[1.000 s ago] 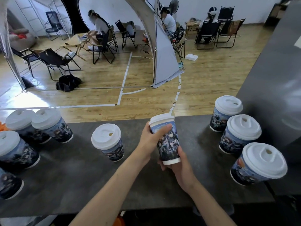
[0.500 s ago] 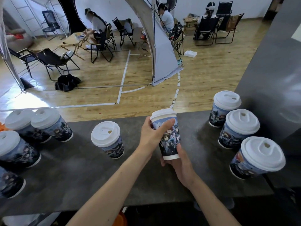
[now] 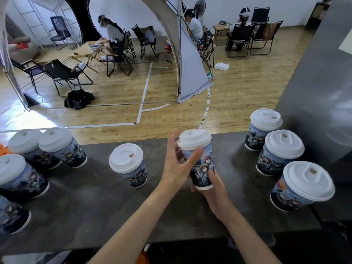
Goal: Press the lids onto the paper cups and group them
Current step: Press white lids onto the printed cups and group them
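Cups (image 3: pixel 203 169): printed paper, slight sheen. Lids (image 3: pixel 194 139): white matt plastic. Counter (image 3: pixel 95 206): dark, mottled, matt. Floor (image 3: pixel 238 96): glossy wood.

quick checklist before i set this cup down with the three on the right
1. lid on the held cup: looks seated on the near side, ok; far rim, cannot tell.
2. right hand grips the cup low down: ok.
3. left hand has fingers spread and thumb on the cup wall, off the lid: ok.
4. three lidded cups on the right stand upright: ok.
5. bare counter shows between the held cup and that group: ok.
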